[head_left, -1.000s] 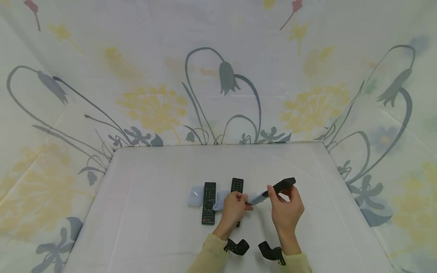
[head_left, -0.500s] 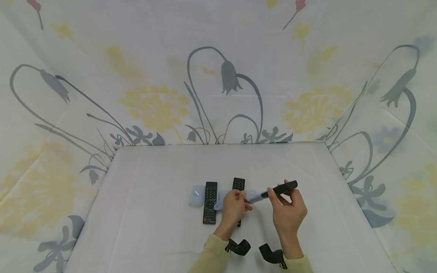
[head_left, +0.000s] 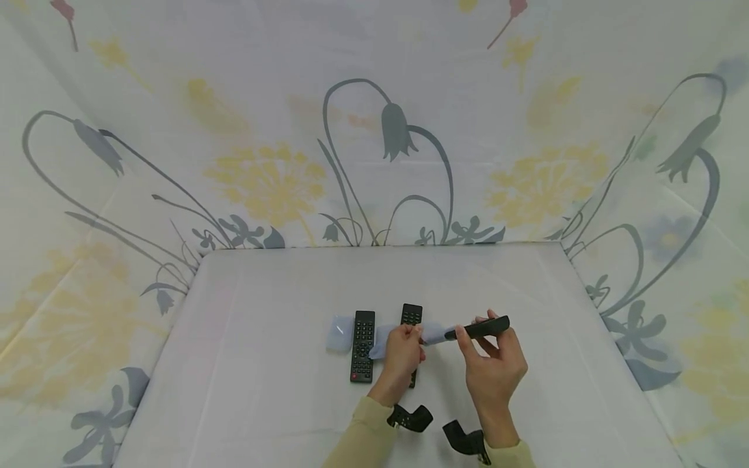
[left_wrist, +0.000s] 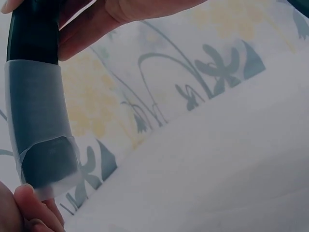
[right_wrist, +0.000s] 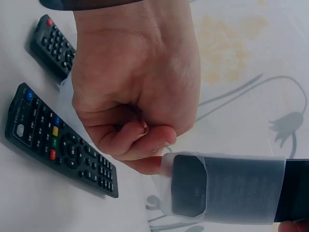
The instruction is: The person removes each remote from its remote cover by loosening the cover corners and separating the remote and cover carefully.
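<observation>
My right hand (head_left: pixel 496 370) grips a black remote control (head_left: pixel 486 327) by its uncovered end. The remote's other end lies inside a translucent bluish plastic sleeve (right_wrist: pixel 244 191), which reaches over a good part of its length. With thumb and fingers my left hand (head_left: pixel 399 357) pinches the sleeve's closed-looking end, as the left wrist view shows. A little loose film extends past the remote's tip there. Remote and sleeve are held above the table, roughly sideways between both hands. In the right wrist view, only fingertips of the right hand (right_wrist: pixel 293 226) show at the lower right edge.
Two more black remotes lie on the white table (head_left: pixel 263 364): one to the left (head_left: pixel 363 348), and another remote (right_wrist: pixel 67 145) partly under my left hand in the head view. A folded bluish film (head_left: pixel 339 335) and a second film piece (head_left: pixel 380 339) lie beside them. Flowered cloth surrounds the table.
The remote in my right hand has tilted flatter, its free end lowered. My left hand keeps pinching the sleeve in nearly the same place. The remotes on the table stay put.
</observation>
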A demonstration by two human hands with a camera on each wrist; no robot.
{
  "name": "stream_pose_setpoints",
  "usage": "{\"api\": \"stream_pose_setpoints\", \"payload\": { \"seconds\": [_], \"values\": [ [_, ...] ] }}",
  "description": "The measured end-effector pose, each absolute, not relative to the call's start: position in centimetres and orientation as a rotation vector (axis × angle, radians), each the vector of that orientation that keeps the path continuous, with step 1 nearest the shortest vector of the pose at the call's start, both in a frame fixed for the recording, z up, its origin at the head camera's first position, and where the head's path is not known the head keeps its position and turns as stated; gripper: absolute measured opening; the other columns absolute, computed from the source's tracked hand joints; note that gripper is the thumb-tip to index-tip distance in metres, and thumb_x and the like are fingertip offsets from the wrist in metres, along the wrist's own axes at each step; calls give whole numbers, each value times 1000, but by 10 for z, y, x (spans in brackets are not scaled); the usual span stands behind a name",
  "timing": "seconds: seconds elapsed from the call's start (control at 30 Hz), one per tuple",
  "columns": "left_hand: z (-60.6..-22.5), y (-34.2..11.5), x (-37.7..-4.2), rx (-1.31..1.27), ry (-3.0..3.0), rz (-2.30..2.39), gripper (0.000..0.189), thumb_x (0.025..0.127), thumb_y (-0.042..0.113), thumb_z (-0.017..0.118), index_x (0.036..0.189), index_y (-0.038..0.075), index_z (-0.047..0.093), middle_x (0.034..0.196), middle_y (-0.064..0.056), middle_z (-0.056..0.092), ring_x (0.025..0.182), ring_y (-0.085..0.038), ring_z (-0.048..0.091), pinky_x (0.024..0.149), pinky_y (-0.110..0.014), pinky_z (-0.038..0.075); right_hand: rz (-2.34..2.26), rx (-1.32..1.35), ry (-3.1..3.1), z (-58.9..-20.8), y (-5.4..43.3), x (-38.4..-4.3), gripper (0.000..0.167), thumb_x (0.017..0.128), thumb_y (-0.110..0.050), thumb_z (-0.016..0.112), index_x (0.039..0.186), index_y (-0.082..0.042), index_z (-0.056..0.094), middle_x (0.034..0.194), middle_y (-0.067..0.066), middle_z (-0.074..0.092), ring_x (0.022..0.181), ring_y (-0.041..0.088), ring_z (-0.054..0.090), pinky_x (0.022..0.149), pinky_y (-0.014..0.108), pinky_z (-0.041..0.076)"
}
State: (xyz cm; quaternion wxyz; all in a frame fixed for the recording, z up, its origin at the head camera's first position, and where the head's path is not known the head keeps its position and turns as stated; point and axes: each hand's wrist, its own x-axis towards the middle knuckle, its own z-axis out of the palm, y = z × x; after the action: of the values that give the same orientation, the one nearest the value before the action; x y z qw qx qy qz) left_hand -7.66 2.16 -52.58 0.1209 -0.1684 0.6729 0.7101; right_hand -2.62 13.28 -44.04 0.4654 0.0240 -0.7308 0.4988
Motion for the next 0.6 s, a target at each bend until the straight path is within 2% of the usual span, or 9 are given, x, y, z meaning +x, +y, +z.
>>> {"api": "stream_pose_setpoints", "payload": {
  "seconds": [0.33, 0.5, 0.6],
  "values": [
    [-526, 21, -78, -455, 1901, 2087, 23, 106, 18, 49, 93, 1, 59, 73, -1, 51, 51, -10, 43, 52, -24, 33, 1241, 112, -1750, -440, 134, -23, 38, 62, 19, 79, 97, 19, 65, 90, 32, 65, 93, 9, 68, 76, 15, 51],
    [-526, 18, -81, -435, 1837, 2096, 25, 106, 19, 48, 89, 2, 57, 68, 0, 46, 52, -10, 39, 53, -25, 33, 1222, 164, -1726, -438, 133, -23, 33, 69, 8, 81, 97, 19, 65, 89, 32, 65, 94, 8, 68, 77, 15, 51],
    [-525, 16, -82, -414, 1808, 2106, 27, 106, 19, 49, 84, 4, 56, 64, 1, 44, 51, -10, 38, 54, -26, 33, 1220, 190, -1706, -438, 134, -24, 36, 75, -2, 82, 98, 20, 65, 88, 32, 65, 93, 6, 67, 77, 14, 51]
  ]
}}
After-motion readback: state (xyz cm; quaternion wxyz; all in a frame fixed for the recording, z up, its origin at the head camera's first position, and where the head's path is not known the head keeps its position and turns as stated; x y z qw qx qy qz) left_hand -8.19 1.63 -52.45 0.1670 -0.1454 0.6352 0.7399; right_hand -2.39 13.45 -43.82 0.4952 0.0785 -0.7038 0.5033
